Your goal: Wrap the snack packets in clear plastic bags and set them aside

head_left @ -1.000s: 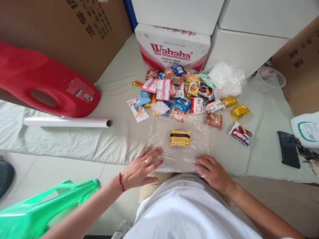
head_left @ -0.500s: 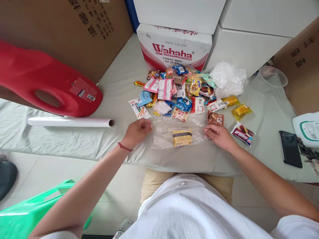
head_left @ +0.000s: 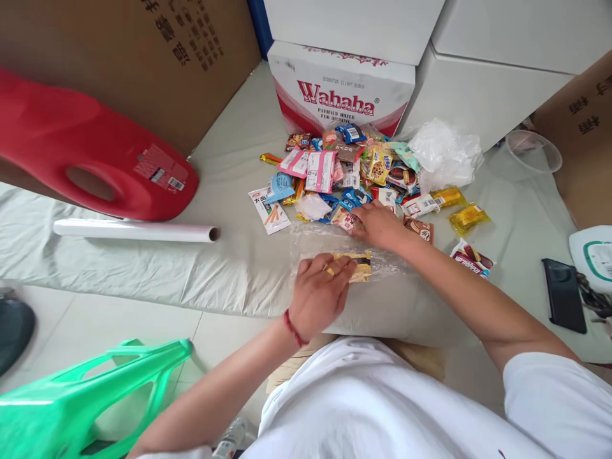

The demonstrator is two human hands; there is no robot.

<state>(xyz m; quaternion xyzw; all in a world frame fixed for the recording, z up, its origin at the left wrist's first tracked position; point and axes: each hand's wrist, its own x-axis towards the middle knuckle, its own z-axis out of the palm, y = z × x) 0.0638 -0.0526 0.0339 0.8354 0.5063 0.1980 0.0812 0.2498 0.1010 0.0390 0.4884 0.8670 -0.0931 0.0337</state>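
A yellow snack packet with a dark band [head_left: 363, 260] lies on a sheet of clear plastic film [head_left: 310, 239] close to the bed's front edge. My left hand [head_left: 319, 290] rests over the packet's left part, fingers stretched out and covering some of it. Further up, my right hand [head_left: 382, 224] reaches into the front of a heap of wrapped snacks, its fingers apart. Its fingertips are at a cream-and-red snack packet [head_left: 344, 218], partly covering it; whether they press on it is unclear. A brown packet [head_left: 421, 229] sits just right of that hand.
Behind the heap stands a Wahaha water carton [head_left: 342, 95]. A crumpled clear bag [head_left: 447, 153] and a plastic tub [head_left: 533, 153] are at right, with a black phone [head_left: 564, 296] nearer. Leftward lie a white roll [head_left: 136, 230] and a red jug [head_left: 143, 172]. A green stool [head_left: 109, 376] stands below.
My left hand has moved right from the film's left edge onto the yellow packet. My right hand has left the film's right edge and moved up-left to the snack heap.
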